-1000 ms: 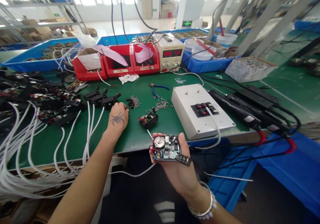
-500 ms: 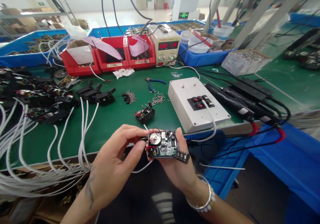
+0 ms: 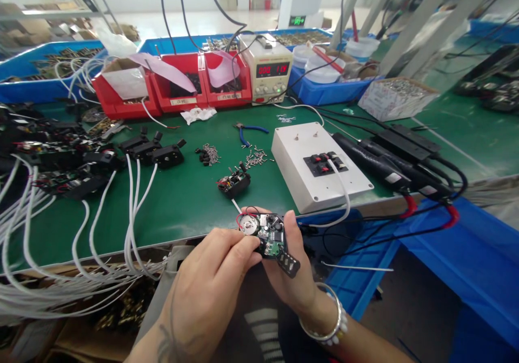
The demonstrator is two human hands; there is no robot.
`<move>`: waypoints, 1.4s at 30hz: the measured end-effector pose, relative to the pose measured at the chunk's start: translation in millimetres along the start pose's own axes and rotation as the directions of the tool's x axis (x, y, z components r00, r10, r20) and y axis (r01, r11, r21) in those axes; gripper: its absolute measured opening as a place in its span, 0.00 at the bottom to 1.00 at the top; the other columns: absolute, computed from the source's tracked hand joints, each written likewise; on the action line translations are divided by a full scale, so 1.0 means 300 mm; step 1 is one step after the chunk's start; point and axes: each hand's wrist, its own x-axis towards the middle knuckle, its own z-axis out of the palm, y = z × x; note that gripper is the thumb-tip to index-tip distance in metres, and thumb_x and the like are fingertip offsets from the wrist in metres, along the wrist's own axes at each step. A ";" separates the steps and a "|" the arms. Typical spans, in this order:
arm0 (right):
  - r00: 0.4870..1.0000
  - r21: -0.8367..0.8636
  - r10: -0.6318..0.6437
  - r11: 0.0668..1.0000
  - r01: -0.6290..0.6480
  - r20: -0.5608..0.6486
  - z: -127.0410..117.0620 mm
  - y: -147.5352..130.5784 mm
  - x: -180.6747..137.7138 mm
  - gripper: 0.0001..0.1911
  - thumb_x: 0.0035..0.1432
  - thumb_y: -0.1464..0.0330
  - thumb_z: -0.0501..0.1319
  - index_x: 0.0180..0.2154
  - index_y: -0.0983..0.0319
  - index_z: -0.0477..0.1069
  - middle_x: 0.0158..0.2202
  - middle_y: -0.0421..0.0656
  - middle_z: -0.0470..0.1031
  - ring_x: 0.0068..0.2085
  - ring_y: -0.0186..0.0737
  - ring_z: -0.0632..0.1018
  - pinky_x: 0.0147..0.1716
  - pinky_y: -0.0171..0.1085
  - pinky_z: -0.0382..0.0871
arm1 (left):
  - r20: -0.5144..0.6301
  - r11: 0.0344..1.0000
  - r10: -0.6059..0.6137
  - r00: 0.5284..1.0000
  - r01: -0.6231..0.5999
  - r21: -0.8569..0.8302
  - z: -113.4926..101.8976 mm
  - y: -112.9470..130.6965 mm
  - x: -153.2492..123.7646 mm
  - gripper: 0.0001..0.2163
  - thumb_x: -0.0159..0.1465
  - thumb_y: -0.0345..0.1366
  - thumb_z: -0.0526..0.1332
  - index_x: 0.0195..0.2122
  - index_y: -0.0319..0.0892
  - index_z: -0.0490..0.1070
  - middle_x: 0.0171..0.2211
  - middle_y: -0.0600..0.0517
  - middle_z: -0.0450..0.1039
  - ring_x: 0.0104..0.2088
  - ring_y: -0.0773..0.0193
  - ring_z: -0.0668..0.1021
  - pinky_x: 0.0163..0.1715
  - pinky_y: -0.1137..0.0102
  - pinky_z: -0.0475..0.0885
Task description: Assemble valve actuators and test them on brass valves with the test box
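Note:
My right hand (image 3: 295, 279) holds a small black-cased device with a green circuit board (image 3: 272, 234) facing up, gripped by its right side with the thumb upright. A round silver motor-like part (image 3: 248, 224) with thin red wires sits at its upper left. From its lower right corner sticks out a black flap (image 3: 288, 264) with metal contacts. My left hand (image 3: 214, 268) is closed, its fingertips pinched against the board's lower left; what they hold there is hidden. A similar open device (image 3: 234, 183) lies on the green bench just beyond, a white cable running from it toward my hands.
On the bench (image 3: 182, 206) are blue-handled pliers (image 3: 245, 133), loose screws (image 3: 256, 158) and a white switch box (image 3: 300, 163). Cabled black units (image 3: 168, 156) lie left; black electric screwdrivers (image 3: 373, 163) lie right. Red bins (image 3: 182, 100) and a power supply (image 3: 267, 71) stand behind.
My left hand has moved right, from the device's left edge onto the board's lower left, its fingers now pinched there. The device and its black flap have tilted slightly in my right hand.

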 end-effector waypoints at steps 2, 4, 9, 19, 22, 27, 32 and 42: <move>1.000 -0.017 -0.001 1.000 0.001 0.000 0.000 0.003 -0.003 0.31 0.63 0.41 0.63 0.49 0.60 0.77 0.45 0.44 0.79 0.47 0.41 0.78 0.51 0.37 0.70 | -0.007 0.999 -0.027 1.000 0.028 0.037 0.008 0.001 -0.002 0.06 0.74 0.34 0.56 0.44 0.40 0.72 0.34 0.52 0.77 0.31 0.66 0.80 0.31 0.74 0.76; 1.000 -0.022 0.005 1.000 -0.006 -0.013 0.003 0.006 -0.005 0.31 0.61 0.40 0.64 0.48 0.61 0.77 0.45 0.44 0.79 0.48 0.42 0.78 0.53 0.38 0.70 | -0.020 0.997 -0.064 0.998 0.064 0.034 0.011 0.002 0.002 0.06 0.73 0.35 0.57 0.41 0.41 0.72 0.34 0.52 0.77 0.31 0.65 0.80 0.30 0.73 0.76; 0.998 -0.008 0.062 0.998 -0.062 -0.026 0.013 0.006 -0.010 0.33 0.57 0.40 0.67 0.48 0.61 0.77 0.44 0.45 0.79 0.49 0.44 0.79 0.55 0.40 0.71 | -0.031 0.982 -0.134 0.990 0.129 -0.137 -0.004 0.001 0.020 0.06 0.72 0.37 0.60 0.39 0.43 0.74 0.35 0.53 0.76 0.36 0.68 0.81 0.36 0.77 0.76; 0.976 0.123 0.196 0.975 -0.183 -0.099 0.028 -0.020 -0.001 0.31 0.47 0.42 0.75 0.39 0.62 0.80 0.40 0.45 0.79 0.49 0.48 0.79 0.51 0.42 0.75 | -0.094 0.999 0.025 0.995 -0.022 0.032 0.000 -0.023 0.008 0.02 0.69 0.33 0.64 0.41 0.41 0.75 0.40 0.50 0.78 0.41 0.62 0.79 0.43 0.69 0.77; 0.980 0.111 0.178 0.980 -0.168 -0.086 0.033 -0.025 0.002 0.31 0.47 0.43 0.75 0.39 0.62 0.81 0.39 0.45 0.79 0.49 0.48 0.79 0.49 0.41 0.76 | -0.050 0.987 -0.096 0.994 0.088 -0.137 -0.006 -0.021 0.013 0.02 0.69 0.30 0.63 0.41 0.42 0.75 0.41 0.51 0.77 0.42 0.66 0.79 0.46 0.75 0.76; 0.992 0.055 0.117 0.992 -0.114 -0.052 0.041 -0.024 -0.002 0.30 0.49 0.43 0.74 0.39 0.62 0.80 0.40 0.46 0.79 0.50 0.47 0.78 0.49 0.41 0.76 | 0.009 0.948 -0.208 0.978 0.204 -0.245 -0.025 -0.013 0.026 0.03 0.68 0.30 0.64 0.40 0.44 0.76 0.41 0.52 0.76 0.43 0.68 0.81 0.46 0.77 0.77; 0.982 0.081 0.178 0.982 -0.173 -0.060 0.027 -0.019 -0.009 0.32 0.49 0.41 0.73 0.40 0.63 0.79 0.41 0.47 0.79 0.48 0.47 0.78 0.46 0.41 0.76 | 0.035 0.949 -0.189 0.981 0.192 -0.250 -0.034 -0.015 0.018 0.04 0.68 0.29 0.64 0.39 0.45 0.78 0.40 0.52 0.77 0.43 0.66 0.81 0.45 0.76 0.77; 0.980 0.087 0.188 0.980 -0.182 -0.066 0.028 -0.020 -0.009 0.32 0.47 0.42 0.75 0.40 0.63 0.79 0.38 0.44 0.79 0.46 0.46 0.79 0.45 0.39 0.77 | 0.111 0.929 -0.208 0.972 0.232 -0.290 -0.045 -0.027 0.026 0.08 0.69 0.29 0.62 0.41 0.47 0.80 0.41 0.53 0.78 0.43 0.67 0.81 0.44 0.76 0.78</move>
